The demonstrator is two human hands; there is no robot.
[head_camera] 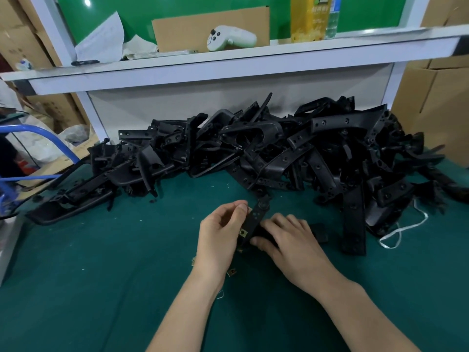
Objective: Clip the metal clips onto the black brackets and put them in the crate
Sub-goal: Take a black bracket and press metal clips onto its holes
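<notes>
A long black bracket (257, 215) stands tilted between my hands over the green table mat. My right hand (286, 240) grips its lower part, fingers curled round it. My left hand (223, 229) pinches a small metal clip (249, 209) against the bracket's left edge near the top. Another metal clip (243, 232) sits clipped on the bracket lower down. Loose clips (231, 271) lie on the mat by my left wrist. A big heap of black brackets (266, 151) fills the back of the table. No crate is in view.
A white shelf (228, 64) overhangs the heap, carrying a white controller (228, 38), cardboard, paper and bottles. Cardboard boxes (436, 102) stand at the right. A blue metal frame (45, 138) is at the left edge. A white string (403, 229) lies at the right.
</notes>
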